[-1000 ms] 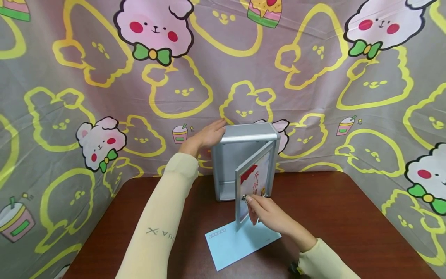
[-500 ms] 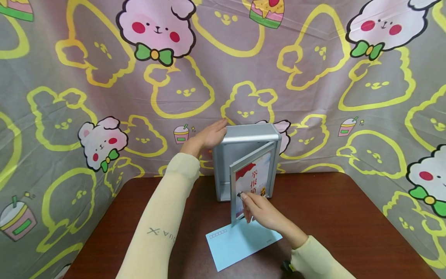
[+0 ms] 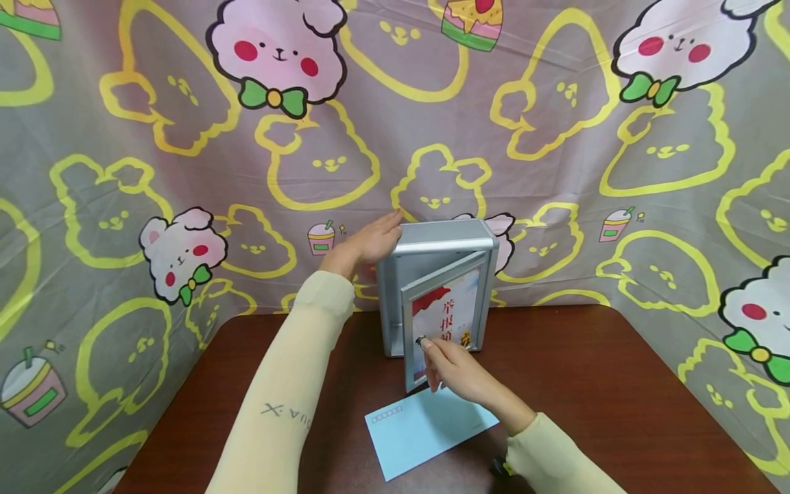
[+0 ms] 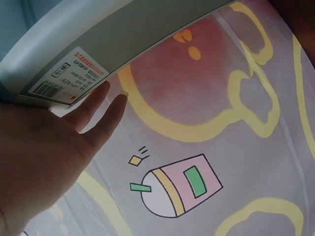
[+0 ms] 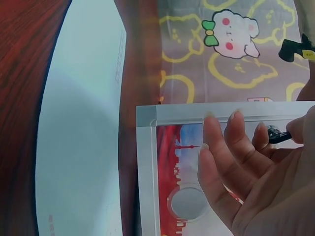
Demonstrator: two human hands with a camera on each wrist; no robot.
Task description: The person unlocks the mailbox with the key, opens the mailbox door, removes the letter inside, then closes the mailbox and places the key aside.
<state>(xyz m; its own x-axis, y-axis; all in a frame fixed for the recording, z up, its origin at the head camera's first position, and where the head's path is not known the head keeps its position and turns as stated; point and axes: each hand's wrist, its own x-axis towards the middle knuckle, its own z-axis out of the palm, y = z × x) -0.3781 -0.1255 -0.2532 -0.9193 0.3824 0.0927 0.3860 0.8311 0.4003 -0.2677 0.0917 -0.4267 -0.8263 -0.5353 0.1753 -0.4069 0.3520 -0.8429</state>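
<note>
A silver metal drop box (image 3: 444, 234) stands upright, its framed door (image 3: 441, 309) swung partway out from hinges on the right. Red characters and a red and blue picture cover the door panel. My left hand (image 3: 372, 240) rests on the box's top left corner with fingers extended; a label sticker (image 4: 69, 76) shows beside it in the left wrist view. With thumb and index finger, my right hand (image 3: 459, 370) pinches a small dark-headed key (image 5: 276, 134) at the lock on the door's free edge. The other right fingers spread over the door's face.
A pale blue envelope (image 3: 426, 442) lies flat on the brown table (image 3: 574, 384), in front of the box and under the door's lower corner. Close behind the box hangs a grey cartoon-printed cloth (image 3: 543, 185). A small black device (image 3: 501, 466) sits at my right cuff.
The door has swung inward toward the box, its free edge moving left and back, with my right hand following on the key. My left hand has stayed on the box.
</note>
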